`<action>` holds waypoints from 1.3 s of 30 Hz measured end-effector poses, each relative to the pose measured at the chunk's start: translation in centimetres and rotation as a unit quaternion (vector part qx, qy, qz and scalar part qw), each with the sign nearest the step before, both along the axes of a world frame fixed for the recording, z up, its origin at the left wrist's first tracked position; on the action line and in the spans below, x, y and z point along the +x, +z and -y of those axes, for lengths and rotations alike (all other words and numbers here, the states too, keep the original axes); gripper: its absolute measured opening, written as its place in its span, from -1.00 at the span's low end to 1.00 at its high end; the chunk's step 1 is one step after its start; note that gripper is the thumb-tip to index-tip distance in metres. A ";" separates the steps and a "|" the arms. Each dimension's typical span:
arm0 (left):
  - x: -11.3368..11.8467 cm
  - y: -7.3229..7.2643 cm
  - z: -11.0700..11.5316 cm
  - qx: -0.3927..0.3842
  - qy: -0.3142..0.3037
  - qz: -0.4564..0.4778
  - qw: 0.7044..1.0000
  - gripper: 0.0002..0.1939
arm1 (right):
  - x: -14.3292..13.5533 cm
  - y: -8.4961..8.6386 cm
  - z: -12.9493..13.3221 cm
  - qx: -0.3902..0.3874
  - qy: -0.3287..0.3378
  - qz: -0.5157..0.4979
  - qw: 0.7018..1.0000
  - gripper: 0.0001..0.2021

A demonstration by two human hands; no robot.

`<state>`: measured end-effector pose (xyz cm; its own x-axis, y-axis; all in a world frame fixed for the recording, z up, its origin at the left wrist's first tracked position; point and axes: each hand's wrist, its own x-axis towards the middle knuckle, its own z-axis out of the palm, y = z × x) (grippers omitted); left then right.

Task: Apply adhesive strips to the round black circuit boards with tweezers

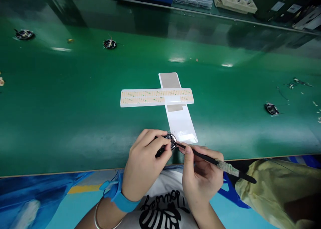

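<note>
The round dark component [173, 138] is at the near edge of a green bench [75, 122], low and central in the head view I work from. It is pinched between the thumb and fingers of my left hand [147, 155], which hides much of it; a shiny, wiry face shows past the fingertips. Whether it rests on the bench or is held just above, I can't make out.

My right hand [203, 175] grips a slender black tool [228, 168], perhaps tweezers, like a pen, with a pale wrapping around its shaft. Its tip points left, at the component's right side. Tip and part look to be in contact, but the spot is too small for me to be sure, or to see whether the tip holds anything.

Just beyond the hands lies a white backing strip [184, 123], crossed by a second strip [141, 98] bearing rows of tan tabs. Similar round parts sit well apart: two at far left [25, 34] [109, 44], one at right [272, 108].

I judge the step in hand to be fine work with the tool's tip on the component. The next move, I think, calls for a steady left pinch and small, light tip motions, sparing the thin wires.
</note>
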<state>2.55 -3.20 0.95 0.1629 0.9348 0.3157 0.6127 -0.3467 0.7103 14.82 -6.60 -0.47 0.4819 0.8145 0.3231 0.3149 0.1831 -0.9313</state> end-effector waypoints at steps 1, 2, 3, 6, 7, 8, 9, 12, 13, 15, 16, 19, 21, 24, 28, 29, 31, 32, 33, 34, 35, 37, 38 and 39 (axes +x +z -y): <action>0.0 0.0 0.0 -0.002 0.002 -0.001 1.000 -0.86 | 0.0 0.1 0.0 -0.002 0.000 -0.001 1.000 -0.79; 0.0 0.0 0.0 -0.004 0.004 -0.003 1.000 -0.86 | 0.0 0.1 0.0 -0.004 -0.001 -0.003 1.000 -0.80; 0.0 0.0 0.0 -0.005 0.005 -0.004 1.000 -0.86 | 0.0 0.2 -0.1 -0.006 -0.003 -0.006 1.000 -0.80; 0.0 0.0 0.0 -0.004 0.008 -0.002 1.000 -0.85 | -0.1 0.1 -0.1 -0.005 -0.008 -0.010 1.000 -0.80; 0.1 0.0 0.0 -0.003 0.008 -0.001 1.000 -0.85 | -0.1 0.1 -0.1 -0.005 -0.009 -0.010 1.000 -0.80; 0.1 0.0 0.0 -0.002 0.008 -0.001 1.000 -0.85 | -0.1 0.1 -0.1 -0.006 -0.012 -0.009 1.000 -0.81; 0.1 -0.1 -0.1 -0.001 0.009 -0.002 1.000 -0.86 | -0.1 0.0 0.0 -0.008 -0.015 -0.008 1.000 -0.81; 0.2 0.0 -0.1 0.002 0.009 -0.002 1.000 -0.86 | 0.0 -0.1 0.0 -0.012 -0.021 0.000 1.000 -0.82; 0.2 0.0 -0.1 0.003 0.010 -0.002 1.000 -0.86 | 0.0 -0.1 0.0 -0.012 -0.020 0.003 1.000 -0.82; 0.2 -0.1 0.0 0.004 0.011 0.000 1.000 -0.86 | 0.0 -0.1 0.0 -0.010 -0.017 0.006 1.000 -0.82; 0.2 -0.1 0.0 0.005 0.012 -0.001 1.000 -0.86 | 0.0 -0.2 0.0 -0.010 -0.018 0.007 1.000 -0.82; 0.2 -0.1 0.0 0.004 0.013 -0.004 1.000 -0.86 | 0.0 -0.2 0.1 -0.012 -0.020 0.003 1.000 -0.81; 0.2 0.0 -0.1 0.002 0.014 -0.004 1.000 -0.86 | 0.0 -0.2 0.1 -0.010 -0.018 0.000 1.000 -0.80; 0.2 0.0 -0.2 0.002 0.015 0.000 1.000 -0.85 | 0.0 -0.1 0.1 -0.009 -0.017 -0.006 1.000 -0.82; 0.2 0.0 -0.1 0.001 0.015 -0.001 1.000 -0.85 | 0.0 0.2 0.0 -0.038 -0.029 -0.015 0.999 -0.86; 0.2 0.0 -0.1 0.002 0.015 -0.001 1.000 -0.86 | 0.0 0.2 0.0 -0.042 -0.032 -0.011 0.999 -0.86; 0.2 0.0 -0.1 0.003 0.014 0.000 1.000 -0.86 | 0.0 0.2 0.0 -0.041 -0.035 -0.004 0.999 -0.87; 0.2 0.0 -0.1 0.003 0.014 0.000 1.000 -0.86 | 0.0 0.2 0.0 -0.038 -0.035 -0.002 0.999 -0.86; 0.2 0.0 -0.1 0.003 0.013 0.001 1.000 -0.86 | 0.0 0.1 0.0 -0.035 -0.036 -0.001 0.999 -0.86; 0.2 0.0 -0.1 0.002 0.013 0.001 1.000 -0.86 | 0.0 0.1 0.0 -0.034 -0.036 -0.001 0.999 -0.85; 0.2 -0.1 -0.2 0.002 0.013 0.001 1.000 -0.86 | 0.0 0.0 0.0 -0.032 -0.037 -0.001 0.999 -0.85; 0.3 -0.1 -0.2 0.002 0.013 0.000 1.000 -0.86 | 0.0 0.0 0.0 -0.031 -0.038 0.001 0.999 -0.85; 0.3 -0.1 -0.2 0.002 0.013 -0.001 1.000 -0.87 | 0.0 -0.1 0.0 -0.030 -0.038 0.001 0.999 -0.84; 0.3 -0.1 -0.2 0.003 0.013 0.000 1.000 -0.87 | 0.0 -0.1 0.0 -0.029 -0.037 0.002 0.999 -0.84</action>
<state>2.81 -2.98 0.83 0.1379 0.9369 0.3211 0.6221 -0.3342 0.7080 14.80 -6.62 -0.55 0.5410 0.7937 0.2781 0.3285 0.1050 -0.9387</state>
